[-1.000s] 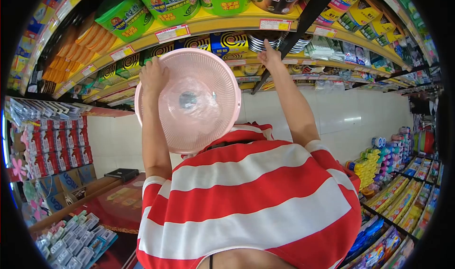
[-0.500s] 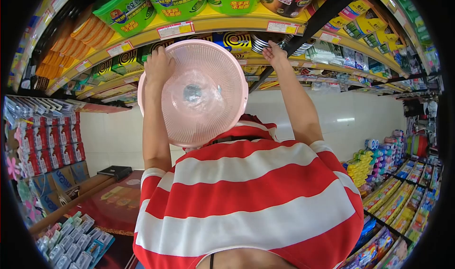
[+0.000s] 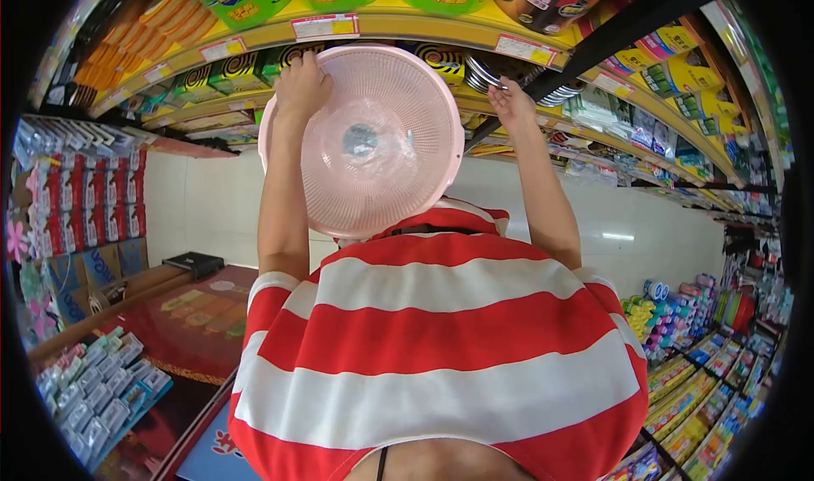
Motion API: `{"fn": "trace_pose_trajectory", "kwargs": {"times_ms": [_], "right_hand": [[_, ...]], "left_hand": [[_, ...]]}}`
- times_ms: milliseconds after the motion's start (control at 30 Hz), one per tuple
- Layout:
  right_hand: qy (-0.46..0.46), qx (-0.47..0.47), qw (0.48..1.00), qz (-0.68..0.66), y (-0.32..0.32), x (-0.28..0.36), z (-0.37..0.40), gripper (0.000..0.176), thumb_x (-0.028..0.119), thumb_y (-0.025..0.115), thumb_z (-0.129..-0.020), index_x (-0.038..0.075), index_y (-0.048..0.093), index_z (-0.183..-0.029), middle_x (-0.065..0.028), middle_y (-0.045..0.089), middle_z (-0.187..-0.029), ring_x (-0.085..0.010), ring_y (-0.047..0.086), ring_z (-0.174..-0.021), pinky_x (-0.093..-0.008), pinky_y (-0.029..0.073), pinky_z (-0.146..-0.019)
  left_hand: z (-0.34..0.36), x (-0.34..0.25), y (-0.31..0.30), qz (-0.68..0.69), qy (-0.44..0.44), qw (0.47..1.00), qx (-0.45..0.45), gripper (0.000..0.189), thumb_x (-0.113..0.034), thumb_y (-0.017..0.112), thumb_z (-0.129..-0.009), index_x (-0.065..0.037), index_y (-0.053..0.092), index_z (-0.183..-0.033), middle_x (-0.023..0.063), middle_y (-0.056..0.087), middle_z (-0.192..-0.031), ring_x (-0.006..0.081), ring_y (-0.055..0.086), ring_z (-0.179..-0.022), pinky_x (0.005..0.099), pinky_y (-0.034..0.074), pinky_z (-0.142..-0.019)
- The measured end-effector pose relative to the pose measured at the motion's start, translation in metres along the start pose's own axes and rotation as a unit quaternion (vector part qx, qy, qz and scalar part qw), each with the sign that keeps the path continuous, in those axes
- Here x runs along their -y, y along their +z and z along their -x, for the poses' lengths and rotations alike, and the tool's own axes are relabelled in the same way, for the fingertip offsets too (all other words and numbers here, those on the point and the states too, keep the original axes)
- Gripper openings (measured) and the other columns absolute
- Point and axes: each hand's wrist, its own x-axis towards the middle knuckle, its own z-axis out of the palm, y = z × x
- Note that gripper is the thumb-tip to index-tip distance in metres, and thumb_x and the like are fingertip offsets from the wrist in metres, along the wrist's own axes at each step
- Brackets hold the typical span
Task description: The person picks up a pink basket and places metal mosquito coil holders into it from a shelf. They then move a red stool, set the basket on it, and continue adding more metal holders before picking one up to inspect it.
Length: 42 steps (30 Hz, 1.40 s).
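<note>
Right hand [image 3: 513,106], at upper center-right, has its fingers curled by the rims of the stacked silvery discs [image 3: 480,72]; whether it grasps one, I cannot tell. From it, the stack lies just up and to the left, rims slanting down rightward, on the shelf [image 3: 407,32]. Left hand [image 3: 303,87] grips the rim of the pink basket [image 3: 326,184], farther from the discs.

The round, perforated pink basket [image 3: 365,205] opens toward the camera, near shiny, round-edged metal pieces [image 3: 482,72] on a shelf [image 3: 203,113].
</note>
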Motion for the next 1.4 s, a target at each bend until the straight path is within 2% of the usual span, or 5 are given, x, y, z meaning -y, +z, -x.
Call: {"fn": "trace_pose_trajectory", "kwargs": {"times_ms": [400,667,833,1067,1400], "right_hand": [[-0.020,0.246,0.951,0.189,-0.020,0.026,0.094,0.012,0.008,0.061,-0.081,0.005,0.049,-0.080,-0.0076,0.058,-0.074,-0.0154,0.059,-0.066,-0.0283,0.050,-0.064],[-0.121,0.396,0.714,0.564,0.062,-0.007,0.120,0.023,0.013,0.063,-0.071,0.004,0.042,-0.071,-0.0070,0.055,-0.065,-0.0134,0.061,-0.058,-0.0258,0.048,-0.048],[-0.013,0.427,0.650,0.628,0.095,-0.053,0.097,0.022,0.017,0.061,-0.071,0.000,0.047,-0.070,-0.0092,0.059,-0.063,-0.0154,0.062,-0.059,-0.0262,0.048,-0.050],[-0.125,0.425,0.574,0.689,0.097,-0.081,0.079,0.038,0.024,0.063,-0.073,-0.004,0.059,-0.098,-0.0147,0.063,-0.078,-0.0151,0.063,-0.074,-0.0260,0.049,-0.063],[-0.094,0.275,0.906,0.308,0.041,0.018,0.069,0.023,0.011,0.056,-0.085,-0.006,0.056,-0.101,-0.0103,0.061,-0.084,-0.0143,0.061,-0.072,-0.0246,0.051,-0.065]], "left_hand": [[-0.007,-0.022,0.001,-0.025,-0.029,0.999,0.030,0.046,-0.027,0.059,-0.072,-0.004,0.049,-0.111,0.0188,0.057,-0.101,0.0369,0.057,-0.091,0.0483,0.045,-0.077],[-0.018,-0.028,0.009,-0.015,0.006,1.000,0.023,0.046,-0.029,0.057,-0.073,-0.003,0.050,-0.110,0.0218,0.057,-0.102,0.0410,0.054,-0.092,0.0501,0.045,-0.078],[-0.017,-0.028,0.007,-0.024,0.011,1.000,-0.003,0.042,-0.028,0.057,-0.073,-0.002,0.053,-0.107,0.0199,0.057,-0.100,0.0382,0.056,-0.090,0.0495,0.046,-0.076],[-0.016,-0.021,0.004,-0.033,-0.011,0.999,0.007,0.044,-0.029,0.057,-0.073,-0.003,0.052,-0.108,0.0195,0.057,-0.101,0.0373,0.055,-0.093,0.0491,0.045,-0.076],[-0.019,-0.016,0.000,-0.038,-0.020,0.999,0.024,0.047,-0.028,0.059,-0.072,-0.003,0.050,-0.110,0.0191,0.056,-0.100,0.0363,0.055,-0.092,0.0484,0.045,-0.077]]}}
